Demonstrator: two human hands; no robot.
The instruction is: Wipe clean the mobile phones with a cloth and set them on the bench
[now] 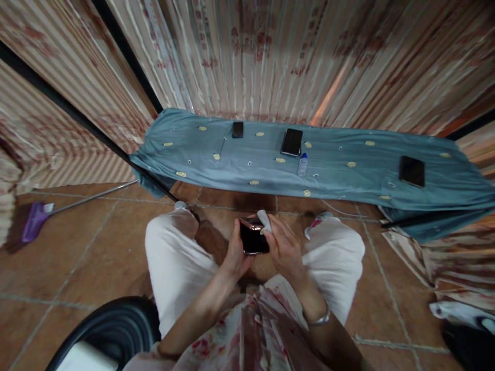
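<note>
I sit with my knees apart and hold a dark phone (253,238) over my lap. My left hand (234,252) grips the phone's left edge from below. My right hand (281,246) pinches a small white cloth (265,221) against the phone's upper right corner. A silver bracelet (319,318) is on my right wrist.
A low surface under a blue-grey cloth (348,180) stands ahead, carrying a small phone (237,129), a larger phone (292,141), a third phone (412,170) and a small bottle (302,164). A purple broom (34,219) lies on the tiled floor at left. A black round seat edge (112,327) is at lower left.
</note>
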